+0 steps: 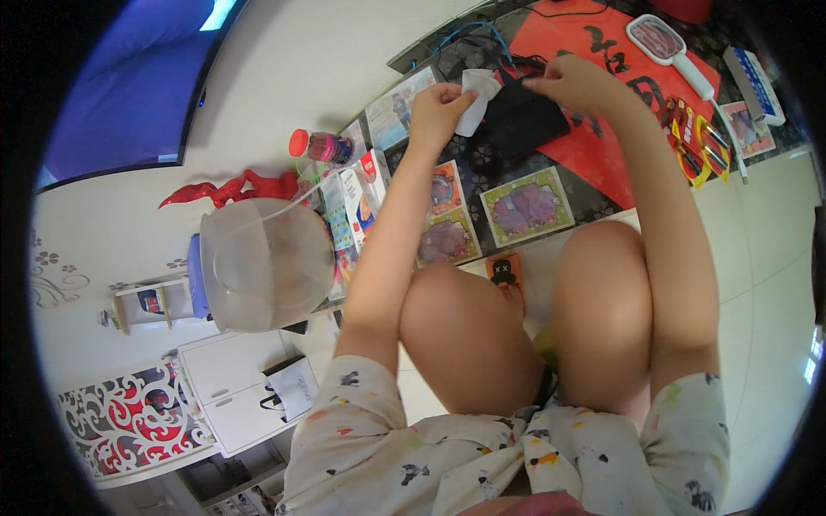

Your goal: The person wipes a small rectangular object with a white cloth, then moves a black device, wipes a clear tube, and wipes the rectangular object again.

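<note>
My left hand [439, 113] pinches a crumpled white tissue or cloth [476, 106] between thumb and fingers, beside a black box-like device [526, 119] on the dark floral tabletop. At that device's back edge, my right hand [564, 84] has thumb and fingertips close together near black cables; whether they grip a cable or the device's edge cannot be told. A blue cable [484, 26] runs behind, by the wall. A red paper sheet [600, 151] with black brush characters lies partly under the device.
Picture cards [526, 206] lie near the front edge. To the right are a white-handled brush [694, 74], battery packs [700, 145] and a blue-and-white box [755, 87]. At left stand a red-lidded jar [322, 146], a red figurine [258, 186] and a large clear tub [268, 264]. A screen [135, 84] hangs on the wall.
</note>
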Tool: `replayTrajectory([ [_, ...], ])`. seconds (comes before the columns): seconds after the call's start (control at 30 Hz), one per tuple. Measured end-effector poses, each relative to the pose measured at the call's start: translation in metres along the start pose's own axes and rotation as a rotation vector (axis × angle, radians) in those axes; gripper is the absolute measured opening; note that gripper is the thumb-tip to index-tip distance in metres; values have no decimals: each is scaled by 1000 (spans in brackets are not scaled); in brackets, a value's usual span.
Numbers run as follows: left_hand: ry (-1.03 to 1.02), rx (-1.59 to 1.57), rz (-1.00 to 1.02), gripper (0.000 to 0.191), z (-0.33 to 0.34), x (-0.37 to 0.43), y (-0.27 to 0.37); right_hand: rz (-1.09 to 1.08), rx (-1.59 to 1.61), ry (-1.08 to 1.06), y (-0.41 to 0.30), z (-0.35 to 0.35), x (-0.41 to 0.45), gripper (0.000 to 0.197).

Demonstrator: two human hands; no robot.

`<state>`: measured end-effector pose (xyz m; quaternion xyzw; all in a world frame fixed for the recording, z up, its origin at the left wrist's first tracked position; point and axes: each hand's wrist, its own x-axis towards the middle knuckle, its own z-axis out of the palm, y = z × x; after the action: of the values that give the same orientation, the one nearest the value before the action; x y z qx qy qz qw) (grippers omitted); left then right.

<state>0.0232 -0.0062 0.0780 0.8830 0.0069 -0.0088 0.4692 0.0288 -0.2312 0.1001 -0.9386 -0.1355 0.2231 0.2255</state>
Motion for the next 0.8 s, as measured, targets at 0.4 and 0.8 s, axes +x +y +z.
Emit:
replayTrajectory([
  [0.4, 286, -605, 31, 11, -29, 6, 7, -289, 741, 918, 12, 72, -10, 20],
  [0.8, -9, -1299, -56, 18, -12, 0, -7, -402, 811, 1031, 22, 81, 9, 12],
])
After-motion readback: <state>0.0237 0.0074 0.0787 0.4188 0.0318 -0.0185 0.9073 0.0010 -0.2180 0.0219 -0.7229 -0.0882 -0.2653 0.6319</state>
